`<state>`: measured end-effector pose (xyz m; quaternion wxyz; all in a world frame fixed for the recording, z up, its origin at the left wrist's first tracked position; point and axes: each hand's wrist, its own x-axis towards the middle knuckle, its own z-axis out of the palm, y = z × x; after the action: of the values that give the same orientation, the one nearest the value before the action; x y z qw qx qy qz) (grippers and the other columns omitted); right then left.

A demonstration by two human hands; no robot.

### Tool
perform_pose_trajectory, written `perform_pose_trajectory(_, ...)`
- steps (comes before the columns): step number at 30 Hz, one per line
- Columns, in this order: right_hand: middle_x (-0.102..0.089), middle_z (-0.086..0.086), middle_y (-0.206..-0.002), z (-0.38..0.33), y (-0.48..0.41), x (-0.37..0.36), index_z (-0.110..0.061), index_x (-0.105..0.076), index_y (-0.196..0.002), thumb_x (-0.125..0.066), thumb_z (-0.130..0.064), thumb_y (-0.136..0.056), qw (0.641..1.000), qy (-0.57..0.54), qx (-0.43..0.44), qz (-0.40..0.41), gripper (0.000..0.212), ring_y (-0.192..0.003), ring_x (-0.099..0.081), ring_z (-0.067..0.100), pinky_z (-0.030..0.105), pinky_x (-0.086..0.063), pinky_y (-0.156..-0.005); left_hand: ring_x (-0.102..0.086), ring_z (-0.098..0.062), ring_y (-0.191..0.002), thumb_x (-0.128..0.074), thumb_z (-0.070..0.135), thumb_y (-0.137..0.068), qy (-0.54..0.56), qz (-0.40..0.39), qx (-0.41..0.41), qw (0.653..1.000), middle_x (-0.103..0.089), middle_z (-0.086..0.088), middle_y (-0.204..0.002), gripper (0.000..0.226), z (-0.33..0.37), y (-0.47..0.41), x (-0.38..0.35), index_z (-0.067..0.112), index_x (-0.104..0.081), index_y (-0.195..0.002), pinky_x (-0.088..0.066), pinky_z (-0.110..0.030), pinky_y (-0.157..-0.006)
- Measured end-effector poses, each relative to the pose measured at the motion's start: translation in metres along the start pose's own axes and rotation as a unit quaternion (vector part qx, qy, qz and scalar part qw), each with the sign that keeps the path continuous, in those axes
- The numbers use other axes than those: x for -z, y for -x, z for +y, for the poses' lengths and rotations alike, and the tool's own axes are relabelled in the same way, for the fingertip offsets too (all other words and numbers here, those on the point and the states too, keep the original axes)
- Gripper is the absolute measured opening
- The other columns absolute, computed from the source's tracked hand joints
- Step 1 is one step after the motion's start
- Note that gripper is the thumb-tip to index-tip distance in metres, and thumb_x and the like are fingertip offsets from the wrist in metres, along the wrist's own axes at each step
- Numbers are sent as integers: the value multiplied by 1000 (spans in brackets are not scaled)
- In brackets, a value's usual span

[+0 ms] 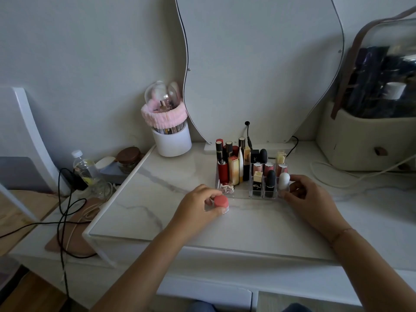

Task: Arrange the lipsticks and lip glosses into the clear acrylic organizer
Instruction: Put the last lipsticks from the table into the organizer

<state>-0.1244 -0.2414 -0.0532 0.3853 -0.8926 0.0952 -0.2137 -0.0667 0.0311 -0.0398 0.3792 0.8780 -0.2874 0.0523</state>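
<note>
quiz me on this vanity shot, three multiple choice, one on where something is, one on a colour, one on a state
1. Where is the pink-lidded jar relative to the clear acrylic organizer?
A) inside a compartment
B) in front of its left end, outside it
C) behind it

2. What colour is the headband round the white brush holder?
A) pink
B) blue
C) green

3. What is the left hand doing?
A) lying flat
B) hanging off the table
C) pinching the jar

Answers:
1 B, the jar is in front of the organizer's left end with no compartment wall round it.
2 A, the fluffy band is plainly pink.
3 C, its fingers and thumb curl round the jar.
</note>
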Motion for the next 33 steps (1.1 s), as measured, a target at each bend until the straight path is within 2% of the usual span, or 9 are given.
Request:
perform_pose_trajectory(5, -64, 0, -86, 1, 1, 0, -19, -59, -117, -69, -28, -81, 1000, -9, 2, -1, 39, -73, -58, 14, 16, -37, -57, -53, 1, -77, -75, 32, -71, 42, 52, -19, 998, -58, 15, -86, 29, 24, -19, -9, 28, -65, -98, -43, -7, -67)
perform_pose_trajectory(7, -64, -1, -86, 1, 0, 0, -20, -59, -118, -69, -28, -81, 1000, -8, -1, -1, 39, -73, -57, 11, 15, -37, -57, -53, -2, -73, -76, 30, -71, 43, 105, -23, 993, -59, 9, -86, 28, 36, -31, -17, 23, -66, -96, -43, -10, -63)
perform_pose_trajectory(10, -63, -3, -85, 2, -1, 0, -20, -59, -117, -70, -28, -80, 1000, -8, -5, -1, 40, -73, -57, 7, 14, -38, -58, -57, -13, -74, -76, 27, -73, 2, 159, -16, 987, -61, 1, -88, 26, 47, -45, -32, 17, -68, -95, -49, -26, -66)
perform_pose_trajectory(14, -62, -5, -85, 3, 0, -1, -22, -58, -117, -70, -29, -80, 1000, -12, -5, -4, 39, -74, -56, 5, 14, -36, -57, -59, -18, -83, -71, 30, -78, -47, 171, -9, 984, -61, -1, -99, 32, 41, -47, -47, 17, -64, -106, -44, -23, -69)
perform_pose_trajectory(19, -62, -6, -84, 2, 0, -1, -24, -58, -116, -70, -29, -80, 1000, -13, -1, -3, 38, -72, -56, 4, 14, -36, -56, -58, -21, -85, -70, 30, -79, -68, 167, -15, 983, -61, -2, -100, 30, 36, -44, -45, 17, -65, -106, -50, -34, -70)
perform_pose_trajectory(24, -63, -3, -86, 2, -1, 0, -22, -59, -118, -70, -28, -80, 1000, -13, -3, -5, 40, -73, -57, 8, 15, -37, -57, -55, -24, -94, -66, 23, -83, -98, 128, -36, 986, -61, -7, -105, 32, 34, -45, -50, 12, -64, -113, -41, -26, -76)
perform_pose_trajectory(33, -63, -3, -86, -2, 0, 1, -21, -59, -118, -70, -28, -80, 1000, -7, -7, -8, 40, -73, -57, 8, 16, -38, -58, -51, -23, -94, -66, 27, -84, -101, 127, -58, 985, -61, -4, -99, 25, 30, -37, -49, 14, -69, -105, -39, -26, -75)
